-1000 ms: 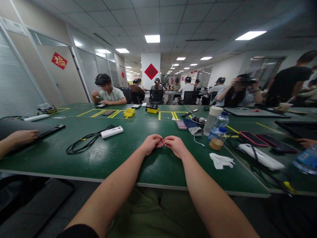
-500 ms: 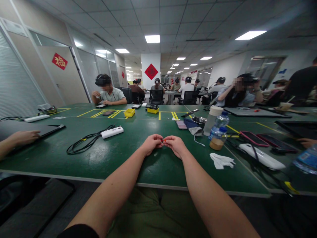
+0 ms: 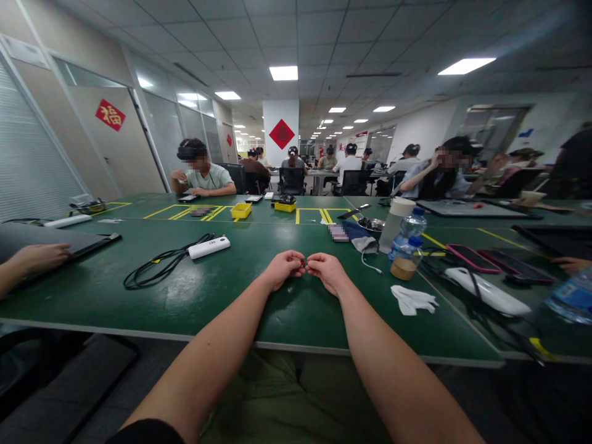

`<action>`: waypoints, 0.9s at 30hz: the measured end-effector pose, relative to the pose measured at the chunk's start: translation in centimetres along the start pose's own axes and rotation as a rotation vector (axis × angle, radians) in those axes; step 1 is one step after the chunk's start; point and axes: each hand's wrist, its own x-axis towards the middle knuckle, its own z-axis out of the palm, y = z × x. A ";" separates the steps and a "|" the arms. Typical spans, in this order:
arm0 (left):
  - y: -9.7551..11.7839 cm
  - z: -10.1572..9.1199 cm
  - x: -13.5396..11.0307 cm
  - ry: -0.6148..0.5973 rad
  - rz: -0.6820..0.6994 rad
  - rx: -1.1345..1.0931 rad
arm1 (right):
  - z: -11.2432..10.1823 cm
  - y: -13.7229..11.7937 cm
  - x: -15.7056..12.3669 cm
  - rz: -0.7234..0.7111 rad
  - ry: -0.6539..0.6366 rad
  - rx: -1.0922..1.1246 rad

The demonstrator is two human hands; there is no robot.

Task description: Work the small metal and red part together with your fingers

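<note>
My left hand [image 3: 283, 268] and my right hand [image 3: 326, 270] rest on the green table [image 3: 222, 296] straight ahead of me, fingertips meeting. Both are closed in a pinch on one tiny red-orange piece [image 3: 303, 264] held between them. The piece is too small to name. My forearms reach in from the bottom of the view.
A white power bank [image 3: 209, 246] with a coiled black cable [image 3: 160, 265] lies to the left. Bottles [image 3: 407, 243], a crumpled white cloth [image 3: 412, 300], phones [image 3: 472, 258] and a white device [image 3: 488, 291] sit right. Another person's hand [image 3: 37, 256] rests far left. Yellow trays [image 3: 241, 210] stand further back.
My hands stay pinched together in the same spot. A person in black at the far right has walked out of view.
</note>
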 end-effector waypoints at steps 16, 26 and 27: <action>-0.3 -0.2 0.3 0.014 0.026 -0.016 | 0.1 -0.2 0.0 0.017 -0.018 0.016; -0.3 -0.2 0.2 0.011 0.049 0.010 | 0.2 -0.3 -0.2 -0.001 -0.001 0.000; -0.3 -0.2 0.2 0.006 0.053 0.012 | 0.2 -0.3 -0.2 -0.002 -0.002 0.000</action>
